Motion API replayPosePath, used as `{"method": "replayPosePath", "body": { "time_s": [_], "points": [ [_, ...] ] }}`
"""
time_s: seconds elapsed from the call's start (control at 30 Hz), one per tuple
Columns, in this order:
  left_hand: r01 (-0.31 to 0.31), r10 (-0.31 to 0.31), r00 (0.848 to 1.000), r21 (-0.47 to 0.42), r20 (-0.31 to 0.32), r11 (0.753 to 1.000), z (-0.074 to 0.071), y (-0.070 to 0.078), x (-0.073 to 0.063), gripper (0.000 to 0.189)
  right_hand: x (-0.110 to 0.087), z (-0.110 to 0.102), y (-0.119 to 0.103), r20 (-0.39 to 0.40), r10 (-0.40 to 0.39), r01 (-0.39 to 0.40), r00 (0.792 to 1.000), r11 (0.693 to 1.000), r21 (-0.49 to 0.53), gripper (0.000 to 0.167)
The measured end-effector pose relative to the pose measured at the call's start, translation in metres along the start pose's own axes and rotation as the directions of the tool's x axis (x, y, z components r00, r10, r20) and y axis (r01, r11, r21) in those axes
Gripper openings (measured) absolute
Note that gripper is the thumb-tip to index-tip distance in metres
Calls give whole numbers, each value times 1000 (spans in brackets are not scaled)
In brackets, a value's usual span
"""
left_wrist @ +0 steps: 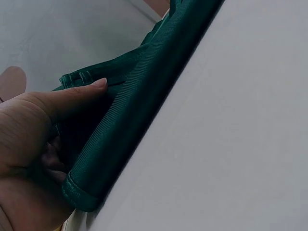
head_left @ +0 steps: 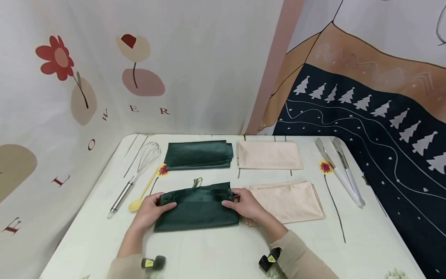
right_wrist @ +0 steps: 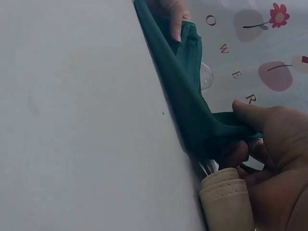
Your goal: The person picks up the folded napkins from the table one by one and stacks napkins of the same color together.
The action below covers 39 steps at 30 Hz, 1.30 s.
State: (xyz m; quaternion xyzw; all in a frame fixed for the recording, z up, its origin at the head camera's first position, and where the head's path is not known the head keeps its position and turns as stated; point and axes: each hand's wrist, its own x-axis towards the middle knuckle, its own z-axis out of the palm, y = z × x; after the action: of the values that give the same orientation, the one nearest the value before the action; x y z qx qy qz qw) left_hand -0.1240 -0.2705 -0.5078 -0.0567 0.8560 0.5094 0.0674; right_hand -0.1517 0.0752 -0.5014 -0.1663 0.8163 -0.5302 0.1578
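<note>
A folded dark green cloth (head_left: 198, 217) with a slight sheen lies at the front middle of the table, its far edge raised. My left hand (head_left: 152, 211) pinches its far left corner, thumb on top and the other fingers behind the fabric. At the far right corner, my right hand (head_left: 248, 203) pinches the cloth the same way. In the left wrist view, the cloth's layers (left_wrist: 139, 101) bulge in a thick fold beside the thumb. The right wrist view shows the green fabric (right_wrist: 187, 91) stretched between both hands, with a folded beige cloth (right_wrist: 226, 197) just below the right hand.
Behind lie another folded green cloth (head_left: 198, 155) and a folded beige cloth (head_left: 270, 155); a second beige one (head_left: 289, 203) sits right of my hands. A whisk (head_left: 136, 174) and yellow spoon (head_left: 139, 199) lie left. Two white-handled utensils (head_left: 346, 174) lie right.
</note>
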Motion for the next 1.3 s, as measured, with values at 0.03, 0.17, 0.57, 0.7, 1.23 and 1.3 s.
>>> {"method": "replayPosePath", "body": {
  "time_s": [0.03,0.17,0.57,0.7,1.23,1.3],
  "points": [
    [2,-2,1000,3,-1,1000,0,0,0,31,-1,-1,0,5,6,-6,1000,1000,2,18],
    [3,-3,1000,13,-4,1000,1,0,0,31,-2,-2,0,5,5,-5,1000,1000,-6,19],
    [-40,41,996,19,-74,999,6,-1,-8,30,-4,-4,-1,-8,-23,23,1000,1000,-9,49],
    [-37,36,995,-8,-94,999,8,0,-12,34,-5,-7,2,18,30,-30,999,999,34,68],
    [117,-129,988,146,79,982,-11,8,-29,39,-12,-17,2,144,75,-69,987,996,-50,47],
    [102,-113,990,129,82,986,-9,9,-29,30,-11,-18,2,145,52,-39,988,995,-94,44]
  ]
}}
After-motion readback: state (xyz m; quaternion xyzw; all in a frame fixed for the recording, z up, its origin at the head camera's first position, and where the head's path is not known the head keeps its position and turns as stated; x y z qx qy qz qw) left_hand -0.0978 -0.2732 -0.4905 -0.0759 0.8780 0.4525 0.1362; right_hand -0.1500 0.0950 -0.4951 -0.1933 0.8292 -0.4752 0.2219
